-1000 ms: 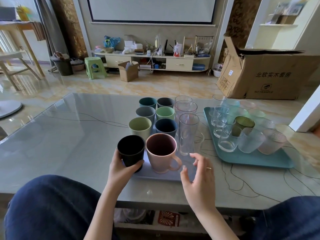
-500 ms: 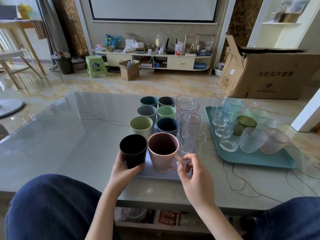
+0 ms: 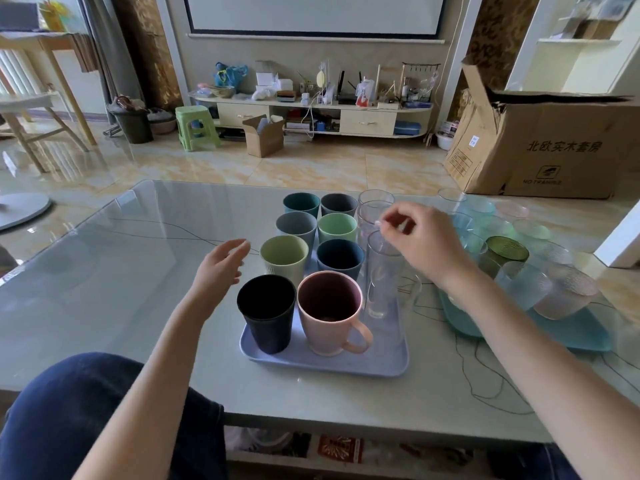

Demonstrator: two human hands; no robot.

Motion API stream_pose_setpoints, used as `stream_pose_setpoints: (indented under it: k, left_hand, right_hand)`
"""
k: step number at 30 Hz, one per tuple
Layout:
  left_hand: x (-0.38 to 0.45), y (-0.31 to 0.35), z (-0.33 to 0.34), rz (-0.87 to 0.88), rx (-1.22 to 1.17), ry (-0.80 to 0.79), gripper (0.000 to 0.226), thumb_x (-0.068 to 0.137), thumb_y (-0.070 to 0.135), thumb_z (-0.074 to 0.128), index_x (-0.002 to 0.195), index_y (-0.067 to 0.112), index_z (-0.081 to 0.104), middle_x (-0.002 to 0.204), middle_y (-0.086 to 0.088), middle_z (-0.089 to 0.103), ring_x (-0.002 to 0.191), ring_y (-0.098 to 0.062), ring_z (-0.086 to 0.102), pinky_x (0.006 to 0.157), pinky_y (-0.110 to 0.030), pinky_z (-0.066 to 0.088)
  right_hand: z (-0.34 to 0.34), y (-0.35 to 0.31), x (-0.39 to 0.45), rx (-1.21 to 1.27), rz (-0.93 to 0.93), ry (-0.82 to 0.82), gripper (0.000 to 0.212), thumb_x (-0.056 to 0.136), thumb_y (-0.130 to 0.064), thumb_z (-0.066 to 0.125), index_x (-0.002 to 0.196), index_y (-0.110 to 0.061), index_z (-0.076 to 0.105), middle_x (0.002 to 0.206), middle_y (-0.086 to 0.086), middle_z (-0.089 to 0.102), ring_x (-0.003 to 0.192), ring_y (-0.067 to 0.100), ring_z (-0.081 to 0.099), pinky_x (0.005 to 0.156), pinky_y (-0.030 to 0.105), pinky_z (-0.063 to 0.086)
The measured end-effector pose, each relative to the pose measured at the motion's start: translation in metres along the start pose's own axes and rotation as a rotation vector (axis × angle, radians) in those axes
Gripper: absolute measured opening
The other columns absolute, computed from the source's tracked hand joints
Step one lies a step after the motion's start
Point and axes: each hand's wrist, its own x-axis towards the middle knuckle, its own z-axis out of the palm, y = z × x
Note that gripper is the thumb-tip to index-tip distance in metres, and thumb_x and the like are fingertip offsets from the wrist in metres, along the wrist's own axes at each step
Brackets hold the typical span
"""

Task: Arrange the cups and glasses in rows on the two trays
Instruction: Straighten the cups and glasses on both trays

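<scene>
A lavender tray (image 3: 322,363) holds two columns of coloured cups. At its front stand a black cup (image 3: 266,313) and a pink mug (image 3: 329,313), whose handle points to the right. Tall clear glasses (image 3: 381,289) form a third column on the right. A teal tray (image 3: 581,336) to the right carries several clear and frosted glasses and an olive green glass (image 3: 505,252). My left hand (image 3: 221,265) hovers open just left of a pale green cup (image 3: 284,256). My right hand (image 3: 422,240) is raised over the tall glasses, fingers curled together, holding nothing.
The trays sit on a glass-topped table (image 3: 121,289) whose near edge is by my knees. On the floor beyond are a large cardboard box (image 3: 540,150), a small open box (image 3: 263,136) and a green stool (image 3: 195,128).
My left hand has let go of the black cup and lifted away to the left. My right hand has left the pink mug's handle and risen above the tall glasses.
</scene>
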Motion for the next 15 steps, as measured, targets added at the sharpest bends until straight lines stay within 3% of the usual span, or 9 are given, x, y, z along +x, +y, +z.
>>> stream_pose_setpoints:
  k: [3,5,8,12,15]
  left_hand:
    - [0.023,0.014,0.006,-0.010,0.190,-0.071,0.030,0.090,0.032,0.058,0.116,0.017,0.061,0.090,-0.007,0.058,0.068,-0.013,0.049,0.063,-0.028,0.046]
    - [0.032,0.022,0.010,-0.011,0.296,-0.137,0.031,0.088,0.032,0.060,0.116,0.019,0.060,0.085,-0.006,0.059,0.069,-0.014,0.050,0.059,-0.025,0.047]
    - [0.040,0.025,0.014,-0.022,0.361,-0.204,0.031,0.088,0.029,0.062,0.117,0.021,0.059,0.082,-0.006,0.060,0.070,-0.013,0.054,0.057,-0.023,0.048]
    - [0.046,0.023,0.018,-0.043,0.376,-0.191,0.028,0.087,0.023,0.062,0.115,0.020,0.061,0.079,-0.008,0.061,0.065,-0.017,0.055,0.057,-0.024,0.051]
    - [0.050,0.025,0.020,-0.048,0.411,-0.185,0.027,0.087,0.019,0.060,0.113,0.017,0.062,0.077,-0.008,0.062,0.063,-0.018,0.054,0.059,-0.024,0.053]
  right_hand:
    - [0.018,-0.028,0.038,-0.327,-0.074,-0.348,0.022,0.087,-0.042,0.058,0.086,-0.022,0.068,0.080,-0.008,0.066,0.077,0.011,0.059,0.087,0.033,0.044]
    - [0.037,-0.041,0.054,-0.534,-0.103,-0.562,0.032,0.085,-0.051,0.056,0.079,-0.022,0.068,0.068,-0.007,0.059,0.078,0.017,0.055,0.092,0.040,0.037]
    - [0.063,-0.049,0.066,-0.724,-0.141,-0.737,0.039,0.080,-0.053,0.062,0.064,-0.018,0.057,0.062,-0.005,0.050,0.076,0.022,0.051,0.084,0.040,0.037]
    - [0.079,-0.043,0.074,-0.648,-0.129,-0.786,0.031,0.076,-0.043,0.071,0.088,-0.015,0.072,0.081,0.002,0.069,0.081,0.022,0.061,0.065,0.030,0.043]
    - [0.078,-0.038,0.077,-0.559,-0.077,-0.802,0.020,0.076,-0.032,0.072,0.088,-0.016,0.075,0.087,0.002,0.073,0.081,0.019,0.065,0.054,0.024,0.044]
